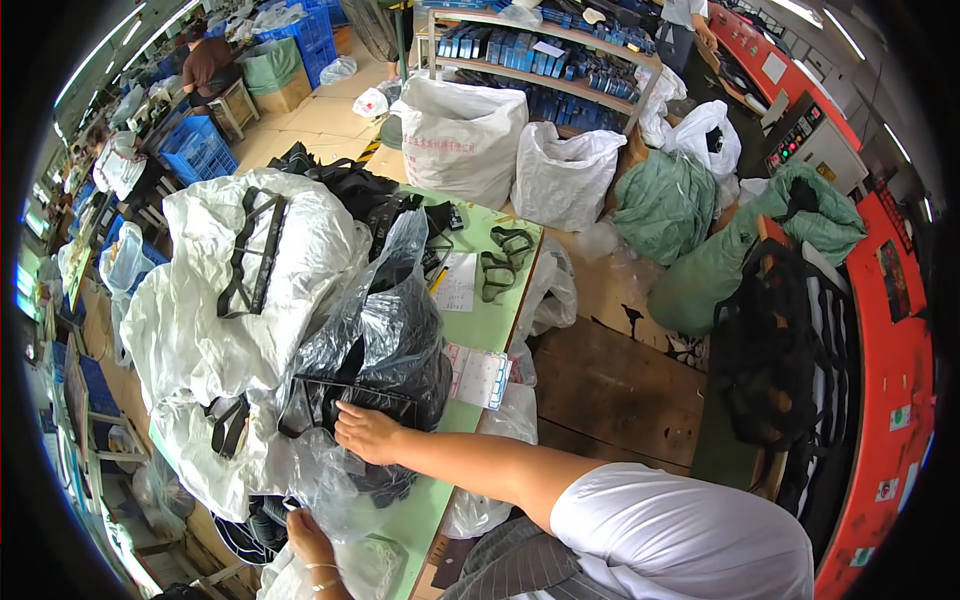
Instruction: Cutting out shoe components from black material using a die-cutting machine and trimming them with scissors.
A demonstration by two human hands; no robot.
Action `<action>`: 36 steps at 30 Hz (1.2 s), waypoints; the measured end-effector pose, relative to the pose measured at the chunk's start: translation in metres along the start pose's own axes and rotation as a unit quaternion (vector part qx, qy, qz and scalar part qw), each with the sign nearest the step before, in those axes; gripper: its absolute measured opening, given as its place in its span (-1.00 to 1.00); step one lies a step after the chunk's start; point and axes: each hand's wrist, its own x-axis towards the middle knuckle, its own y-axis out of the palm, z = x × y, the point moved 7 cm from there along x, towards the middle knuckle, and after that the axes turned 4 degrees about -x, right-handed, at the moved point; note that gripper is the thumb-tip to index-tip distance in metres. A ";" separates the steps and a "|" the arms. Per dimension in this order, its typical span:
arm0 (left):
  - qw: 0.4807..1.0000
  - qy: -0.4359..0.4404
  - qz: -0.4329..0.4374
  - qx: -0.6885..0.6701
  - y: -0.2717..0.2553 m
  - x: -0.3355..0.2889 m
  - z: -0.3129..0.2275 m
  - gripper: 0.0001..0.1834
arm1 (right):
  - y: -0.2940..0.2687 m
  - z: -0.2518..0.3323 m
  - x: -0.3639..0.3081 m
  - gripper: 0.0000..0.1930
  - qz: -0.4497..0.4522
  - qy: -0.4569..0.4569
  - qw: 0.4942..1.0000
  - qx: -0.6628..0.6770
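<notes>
My right hand (368, 433) reaches across the table with its fingers curled at the edge of a flat black strap bundle (372, 403). The bundle lies against a clear plastic bag full of black goods (395, 335). Lower down, my left hand (310, 540) has its fingers closed at the rim of another clear plastic bag (345, 500); its fingertips are partly hidden. Beside both hands bulges a large white woven sack (265, 340), with a looped black strap (255, 255) on top and a second black strap (230, 425) nearer me.
On the green tabletop (500, 215) are looped dark straps (505, 262), a paper sheet (458, 283) and a printed card (480, 376). White sacks (460, 140) and green sacks (665, 200) stand beyond. At right, black straps hang beside a red machine (900, 390). Other people (208, 68) sit at far left.
</notes>
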 end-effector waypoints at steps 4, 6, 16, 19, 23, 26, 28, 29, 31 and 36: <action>0.977 0.200 0.000 0.074 0.005 -0.014 -0.132 -0.56 | 0.000 -0.010 0.001 -0.74 0.067 0.011 0.996 0.058; 0.971 0.236 -0.031 0.037 0.007 0.001 -0.172 -0.52 | -0.010 -0.005 0.012 -0.73 0.064 -0.006 0.997 0.043; 0.988 0.117 0.097 0.000 0.141 0.063 -0.186 -0.15 | 0.013 -0.055 -0.022 -0.48 0.270 -0.068 0.932 0.231; 0.984 -0.017 0.095 0.152 0.152 0.060 -0.154 -0.28 | -0.049 -0.108 -0.031 -0.54 0.273 -0.049 0.856 0.436; 0.961 -0.044 0.154 0.226 0.165 0.063 -0.176 -0.30 | -0.138 -0.319 -0.062 -0.81 -0.195 0.198 0.906 0.318; 0.955 -0.057 0.173 0.232 0.168 0.066 -0.186 -0.30 | -0.083 -0.416 -0.096 -0.87 -0.160 0.278 0.944 0.082; 0.953 -0.080 0.186 0.224 0.167 0.071 -0.184 -0.30 | -0.022 -0.417 -0.098 -0.90 -0.037 0.168 0.984 0.041; 0.952 -0.083 0.193 0.224 0.167 0.069 -0.180 -0.30 | 0.010 -0.409 -0.099 -0.87 0.046 0.112 0.993 0.005; 0.948 -0.091 0.201 0.230 0.165 0.065 -0.175 -0.29 | 0.028 -0.388 -0.096 -0.87 0.053 0.040 0.998 -0.016; 0.947 -0.091 0.218 0.218 0.170 0.064 -0.173 -0.27 | 0.036 -0.376 -0.084 -0.87 0.077 -0.008 0.995 -0.062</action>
